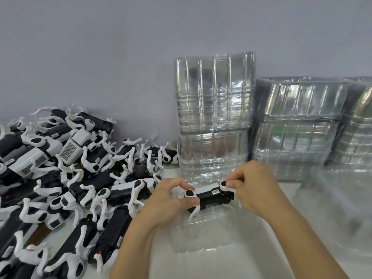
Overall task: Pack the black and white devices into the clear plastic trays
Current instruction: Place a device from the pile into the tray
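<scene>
White worktop [231,264] against a grey wall [100,47]. Four stacks of clear plastic trays [214,93] stand at the back: two piled one on the other at centre, two more at right, the rightmost cut off by the frame edge and blurred. A heap of black and white devices [66,184], too tangled to count, fills the left side and runs off the left edge. One single clear tray [201,236] lies flat before the person, its outline faint. One device [211,196] is held over the far end of this tray: the left hand [169,200] pinches its left end, the right hand [255,188] pinches its right end, both forearms reaching in from below.
</scene>
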{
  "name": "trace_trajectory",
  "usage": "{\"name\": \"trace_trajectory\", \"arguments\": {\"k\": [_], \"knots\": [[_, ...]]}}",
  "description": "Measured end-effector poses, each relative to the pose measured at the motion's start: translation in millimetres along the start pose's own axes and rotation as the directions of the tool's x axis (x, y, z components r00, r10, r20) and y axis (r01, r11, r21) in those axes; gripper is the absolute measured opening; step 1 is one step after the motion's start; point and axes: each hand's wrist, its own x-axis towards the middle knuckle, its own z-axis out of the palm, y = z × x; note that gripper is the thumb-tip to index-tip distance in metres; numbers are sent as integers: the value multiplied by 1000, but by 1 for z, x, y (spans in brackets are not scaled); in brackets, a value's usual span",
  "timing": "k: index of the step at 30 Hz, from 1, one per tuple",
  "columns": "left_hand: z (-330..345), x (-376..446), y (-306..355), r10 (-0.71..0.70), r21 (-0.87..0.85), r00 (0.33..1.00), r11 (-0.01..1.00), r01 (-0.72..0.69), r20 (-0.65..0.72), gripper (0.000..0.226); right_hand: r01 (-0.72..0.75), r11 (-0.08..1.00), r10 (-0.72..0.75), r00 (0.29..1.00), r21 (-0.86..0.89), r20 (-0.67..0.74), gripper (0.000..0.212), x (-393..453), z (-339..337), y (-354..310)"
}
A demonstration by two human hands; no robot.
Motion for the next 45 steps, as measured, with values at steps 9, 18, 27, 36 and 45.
{"name": "trace_trajectory", "arguments": {"k": [9,18,27,36,45], "knots": [[3,-1,3,18,8,1000,1000,-17,-24,18,-3,1000,3,997,-12,72,14,-7,-12,2],[4,3,-3,50,-35,998,998,-51,-31,20,15,1000,-13,997,-25,75,25,-8,-7,7],[17,20,-9,-61,-425,960,903,-63,-272,13,324,942,-328,944,87,42,26,-18,16,-28],[23,23,-13,-37,-323,942,943,-77,-334,21,293,956,-293,953,6,81,21,-23,40,-33],[22,23,-14,-19,-320,941,942,-95,-337,23,323,946,-323,939,18,119,14,-19,35,-32]]}}
